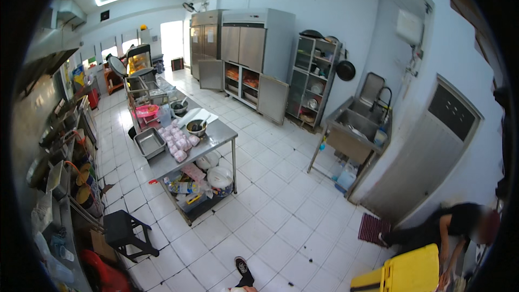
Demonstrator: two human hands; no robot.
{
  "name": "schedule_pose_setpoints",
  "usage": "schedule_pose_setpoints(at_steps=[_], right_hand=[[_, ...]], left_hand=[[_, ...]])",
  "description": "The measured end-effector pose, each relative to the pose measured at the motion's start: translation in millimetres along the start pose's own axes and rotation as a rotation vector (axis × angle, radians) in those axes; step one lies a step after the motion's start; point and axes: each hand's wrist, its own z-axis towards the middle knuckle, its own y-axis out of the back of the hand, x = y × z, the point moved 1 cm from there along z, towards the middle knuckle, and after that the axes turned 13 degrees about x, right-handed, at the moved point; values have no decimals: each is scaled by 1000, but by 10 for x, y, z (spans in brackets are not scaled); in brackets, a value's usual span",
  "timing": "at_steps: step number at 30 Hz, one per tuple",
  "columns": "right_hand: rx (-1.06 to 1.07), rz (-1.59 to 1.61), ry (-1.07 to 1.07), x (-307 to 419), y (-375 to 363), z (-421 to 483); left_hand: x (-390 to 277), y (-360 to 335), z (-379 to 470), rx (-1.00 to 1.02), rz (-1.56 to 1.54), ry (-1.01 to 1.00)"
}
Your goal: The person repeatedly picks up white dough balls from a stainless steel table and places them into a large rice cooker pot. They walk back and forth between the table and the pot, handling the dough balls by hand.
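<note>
Only a sliver of a hand (249,289) shows at the bottom edge, next to something white. I cannot tell which of my hands it is or whether it holds anything; the other is out of view. A black shoe (241,265) stands on the white floor tiles just ahead. Before me is a stainless steel table (215,136). Several pink-and-white wrapped bundles (176,142) are piled on it, between a rectangular metal pan (150,142) and a metal bowl (197,128) with dark contents and a utensil. Behind them are a second bowl (179,107) and a pink basket (146,110).
A black stool (125,231) stands left, near the cooking line (61,178). At right, a person (462,223) bends beside a yellow bin (411,269). Two lower refrigerator doors (273,98) stick out into the room. A sink (357,123) stands by the grey door (421,158).
</note>
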Motion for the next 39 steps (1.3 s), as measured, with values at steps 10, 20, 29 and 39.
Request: schedule_pose_setpoints(at_steps=[10,20,29,39], right_hand=[[-343,803,-344,1361,2868,1365],[-653,649,-200,1586,4545,2946],[75,305,-197,2016,6549,5856],[142,543,-319,3133,7936,9222]], left_hand=[[-1606,-1425,3243,382,22,374],[-2580,-2612,6068,353,31,681],[-4199,-3061,7936,305,-105,148],[-6145,-3206,9689,225,-268,-330]])
